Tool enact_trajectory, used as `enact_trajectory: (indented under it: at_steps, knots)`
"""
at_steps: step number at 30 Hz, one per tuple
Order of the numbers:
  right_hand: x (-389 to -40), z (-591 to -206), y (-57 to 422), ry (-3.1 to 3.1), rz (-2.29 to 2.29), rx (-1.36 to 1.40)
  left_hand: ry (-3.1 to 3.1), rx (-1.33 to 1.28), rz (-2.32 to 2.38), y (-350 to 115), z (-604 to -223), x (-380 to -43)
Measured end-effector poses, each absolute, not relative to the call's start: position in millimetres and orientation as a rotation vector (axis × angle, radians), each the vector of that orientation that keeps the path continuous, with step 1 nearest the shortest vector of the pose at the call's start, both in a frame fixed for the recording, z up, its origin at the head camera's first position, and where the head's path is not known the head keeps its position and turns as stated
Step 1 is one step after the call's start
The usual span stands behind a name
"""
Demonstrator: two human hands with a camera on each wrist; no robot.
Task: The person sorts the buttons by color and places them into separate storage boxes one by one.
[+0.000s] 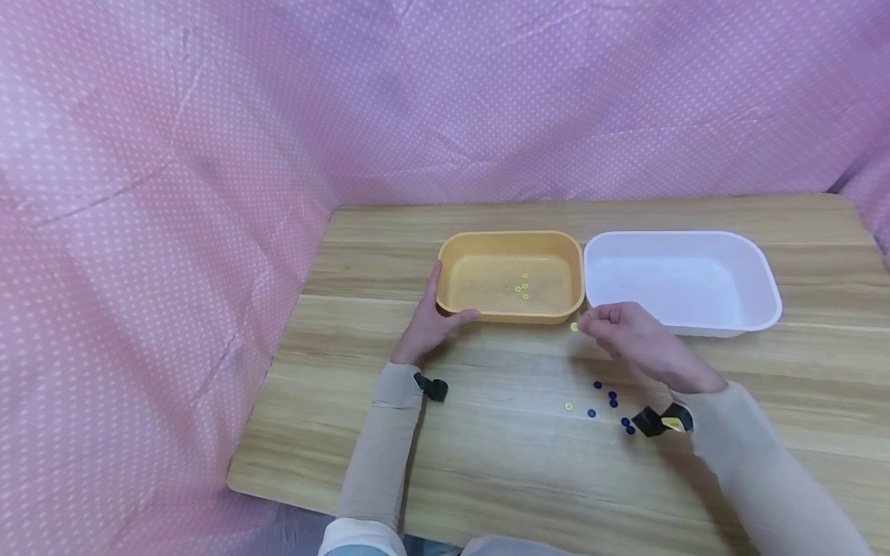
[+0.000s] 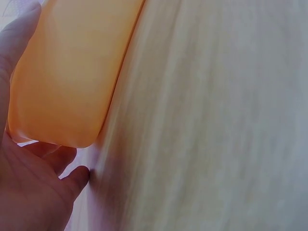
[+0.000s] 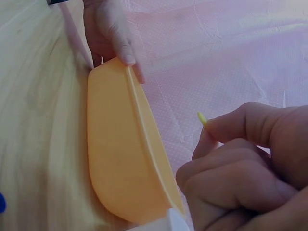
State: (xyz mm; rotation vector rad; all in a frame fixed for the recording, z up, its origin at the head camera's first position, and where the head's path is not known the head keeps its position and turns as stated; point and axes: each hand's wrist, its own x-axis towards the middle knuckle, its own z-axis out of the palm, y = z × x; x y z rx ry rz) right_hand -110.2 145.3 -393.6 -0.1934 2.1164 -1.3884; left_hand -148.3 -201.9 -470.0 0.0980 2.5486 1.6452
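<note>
My left hand (image 1: 426,328) grips the near left corner of a yellow-orange plastic bin (image 1: 521,317), thumb along the front and fingers at the left side. Several small yellow buttons (image 1: 524,286) lie on the bin's floor. Just off the bin's near right corner, my right hand (image 1: 636,344) pinches one yellow button (image 3: 201,118) between thumb and index finger, above the table. Below that hand, several dark blue buttons (image 1: 592,413) are scattered on the wood, with a single yellow button (image 1: 568,406) to their left.
A white plastic bin (image 1: 674,287) stands right beside the yellow-orange one, partly behind my right hand. Both rest on a wooden table (image 1: 501,463). Pink dotted cloth (image 1: 445,100) hangs behind the table and along its left side.
</note>
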Motion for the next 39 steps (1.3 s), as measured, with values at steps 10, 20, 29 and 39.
enact_trajectory:
  at_steps: [10,20,29,39]
  knots:
    - [-125.5,-387.9,139.9,2.131,-1.406,-0.218,2.54,0.122,1.678,-200.9,-469.4,-147.3]
    - [-140.8,-382.1,135.1,2.17,-1.355,-0.187,2.563,0.092,1.639,-200.5,-468.0,-146.0]
    - [-153.9,-381.8,134.6,2.13,-1.381,-0.192,2.552,0.077,1.64,-200.1,-467.4,-145.4]
    - [-167.4,-384.1,130.4,2.133,-1.34,-0.182,2.53,0.074,1.665,-200.6,-468.2,-145.2]
